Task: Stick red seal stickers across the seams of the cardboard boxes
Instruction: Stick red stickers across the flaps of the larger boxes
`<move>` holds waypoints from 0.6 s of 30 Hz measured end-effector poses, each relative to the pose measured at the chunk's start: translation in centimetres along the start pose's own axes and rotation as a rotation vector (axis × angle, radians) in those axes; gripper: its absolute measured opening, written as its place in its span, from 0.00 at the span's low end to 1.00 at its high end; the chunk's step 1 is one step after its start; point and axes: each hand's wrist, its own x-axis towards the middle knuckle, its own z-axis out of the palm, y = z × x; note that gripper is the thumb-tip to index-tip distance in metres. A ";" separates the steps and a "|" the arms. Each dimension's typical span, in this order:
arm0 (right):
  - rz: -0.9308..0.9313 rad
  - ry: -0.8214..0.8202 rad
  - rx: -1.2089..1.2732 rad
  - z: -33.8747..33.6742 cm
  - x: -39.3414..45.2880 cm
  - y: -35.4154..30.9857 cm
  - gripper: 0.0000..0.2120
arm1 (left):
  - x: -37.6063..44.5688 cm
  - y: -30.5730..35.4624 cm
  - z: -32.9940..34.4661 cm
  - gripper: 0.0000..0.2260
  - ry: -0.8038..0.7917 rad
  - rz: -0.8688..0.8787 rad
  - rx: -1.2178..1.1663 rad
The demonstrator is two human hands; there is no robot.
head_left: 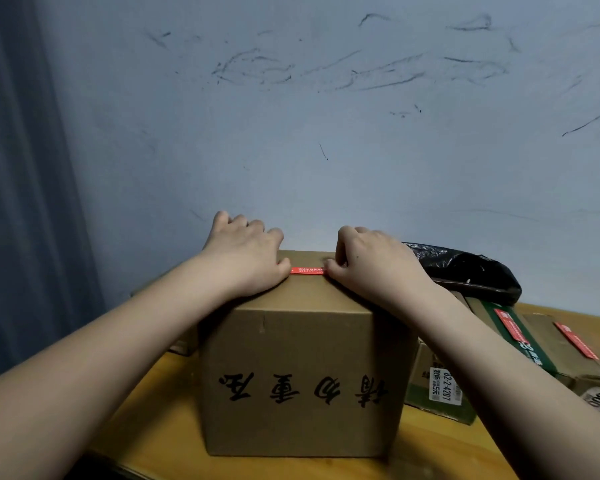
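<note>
A tall brown cardboard box (302, 375) with black printed characters stands on the wooden table in front of me. A red seal sticker (308, 270) lies flat across its top. My left hand (246, 258) rests on the top of the box, fingers loosely bent, and its thumb presses the sticker's left end. My right hand (371, 261) rests on the right side of the top. Its thumb and bent index finger meet at the sticker's right end. Both ends of the sticker are hidden under the thumbs.
To the right lie several flatter boxes; a green-edged one (513, 336) and a brown one (568, 344) each carry a red sticker. A black plastic bag (471, 271) sits behind them. A scuffed wall stands close behind, and the wooden table edge (146, 455) is near.
</note>
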 end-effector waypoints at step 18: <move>-0.254 -0.354 0.138 -2.1 -4.1 -1.4 0.27 | -5.4 0.4 -0.1 0.24 -0.116 0.280 -0.392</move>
